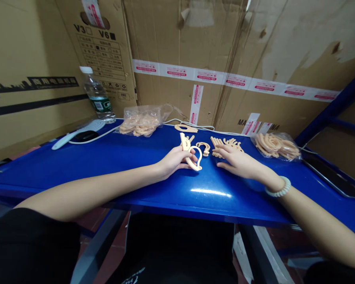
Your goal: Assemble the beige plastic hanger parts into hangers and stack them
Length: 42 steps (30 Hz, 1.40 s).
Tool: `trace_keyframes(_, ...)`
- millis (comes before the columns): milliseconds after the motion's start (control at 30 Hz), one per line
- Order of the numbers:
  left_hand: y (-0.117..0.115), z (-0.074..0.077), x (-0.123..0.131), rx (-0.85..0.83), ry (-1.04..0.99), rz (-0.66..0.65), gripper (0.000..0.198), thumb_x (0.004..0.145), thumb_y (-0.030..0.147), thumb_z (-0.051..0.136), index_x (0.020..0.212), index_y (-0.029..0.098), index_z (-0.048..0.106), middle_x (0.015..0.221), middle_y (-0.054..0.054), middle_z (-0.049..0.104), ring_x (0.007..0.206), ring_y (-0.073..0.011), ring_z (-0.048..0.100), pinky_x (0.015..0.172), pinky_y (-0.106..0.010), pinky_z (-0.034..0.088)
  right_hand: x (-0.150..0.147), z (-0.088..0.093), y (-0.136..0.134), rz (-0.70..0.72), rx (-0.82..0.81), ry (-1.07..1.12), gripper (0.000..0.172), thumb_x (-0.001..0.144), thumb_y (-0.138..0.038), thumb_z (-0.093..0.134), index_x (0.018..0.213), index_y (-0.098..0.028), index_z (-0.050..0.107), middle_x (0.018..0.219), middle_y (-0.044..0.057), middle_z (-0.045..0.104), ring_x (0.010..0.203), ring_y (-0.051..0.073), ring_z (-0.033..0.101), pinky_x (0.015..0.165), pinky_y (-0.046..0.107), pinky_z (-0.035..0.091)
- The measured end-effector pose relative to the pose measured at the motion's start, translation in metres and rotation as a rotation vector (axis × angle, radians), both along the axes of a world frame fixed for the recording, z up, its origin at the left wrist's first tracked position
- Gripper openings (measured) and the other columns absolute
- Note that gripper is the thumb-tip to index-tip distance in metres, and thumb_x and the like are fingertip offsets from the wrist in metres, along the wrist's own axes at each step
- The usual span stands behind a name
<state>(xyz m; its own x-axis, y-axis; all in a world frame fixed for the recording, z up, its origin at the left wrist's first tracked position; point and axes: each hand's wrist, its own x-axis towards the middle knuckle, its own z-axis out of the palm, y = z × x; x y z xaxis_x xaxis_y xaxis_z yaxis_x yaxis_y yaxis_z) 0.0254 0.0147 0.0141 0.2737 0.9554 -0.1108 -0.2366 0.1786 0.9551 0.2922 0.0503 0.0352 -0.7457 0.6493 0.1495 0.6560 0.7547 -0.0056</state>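
Your black sleeve [32,244] sits behind fingers. Your left hand [173,161] clamps piece [184,142]; your right hand [236,161] spreads fingers, strips [216,141] just beyond tips, hook [207,147] between hands.

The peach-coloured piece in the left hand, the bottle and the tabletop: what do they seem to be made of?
Peach-coloured piece: probably smooth moulded plastic, given its even colour and rounded edges, though unconfirmed. Bottle: clear plastic, apparently, being see-through and glossy. Tabletop: glossy blue, from its bright reflection; plastic or painted metal, I can't tell.
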Motion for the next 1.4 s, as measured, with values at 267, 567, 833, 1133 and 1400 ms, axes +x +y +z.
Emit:
trace_keyframes(267, 0.004, -0.012, -0.005, 0.327, 0.122, -0.087, 0.035, 0.092, 0.029, 0.067, 0.123, 0.013, 0.062, 0.085, -0.004, 0.070, 0.073, -0.0185, 0.071, 0.071, -0.032, 0.061, -0.035, 0.005, -0.040, 0.256, 0.128, 0.204, 0.051, 0.103, -0.030, 0.052, 0.153, -0.024, 0.042, 0.161, 0.018, 0.035, 0.150, 0.035, 0.034, 0.120, 0.059, 0.035)
trace_keyframes(567, 0.007, -0.012, -0.012, 0.801, 0.442, -0.026, 0.035, 0.097, 0.042, 0.056, 0.114, 0.015, 0.072, 0.103, -0.008, 0.070, 0.088, -0.0201, 0.067, 0.076, -0.028, 0.055, -0.037, 0.005, -0.044, 0.251, -0.394, 0.702, 0.049, 0.103, -0.035, 0.058, 0.151, -0.038, 0.047, 0.164, 0.006, 0.035, 0.151, 0.028, 0.034, 0.117, 0.050, 0.042)
trace_keyframes(833, 0.012, -0.010, -0.016, 0.804, 0.537, 0.019, 0.036, 0.099, 0.040, 0.052, 0.113, 0.014, 0.072, 0.095, -0.007, 0.068, 0.075, -0.0176, 0.065, 0.068, -0.028, 0.053, -0.036, 0.007, -0.038, 0.101, -0.562, 1.013, 0.039, 0.094, -0.042, 0.072, 0.129, -0.027, 0.066, 0.138, 0.009, 0.064, 0.126, 0.026, 0.061, 0.109, 0.044, 0.050)
trace_keyframes(1133, 0.010, -0.017, -0.020, 1.242, 0.973, 0.097, 0.036, 0.105, 0.032, 0.041, 0.132, 0.020, 0.062, 0.126, -0.010, 0.070, 0.105, -0.0232, 0.069, 0.086, -0.033, 0.053, -0.041, -0.004, -0.033, -0.022, -0.696, 0.863, 0.037, 0.098, -0.054, 0.060, 0.103, -0.018, 0.061, 0.075, 0.001, 0.064, 0.052, 0.009, 0.051, 0.045, 0.022, 0.042)
trace_keyframes(1400, 0.007, -0.015, -0.017, 1.204, 1.201, -0.010, 0.036, 0.103, 0.039, 0.043, 0.101, 0.017, 0.071, 0.081, -0.013, 0.070, 0.065, -0.0200, 0.061, 0.058, -0.026, 0.036, -0.049, -0.018, -0.040, -0.014, -0.924, 0.799, 0.042, 0.098, -0.058, 0.055, 0.107, -0.017, 0.057, 0.066, -0.003, 0.064, 0.038, 0.007, 0.045, 0.034, 0.018, 0.034)
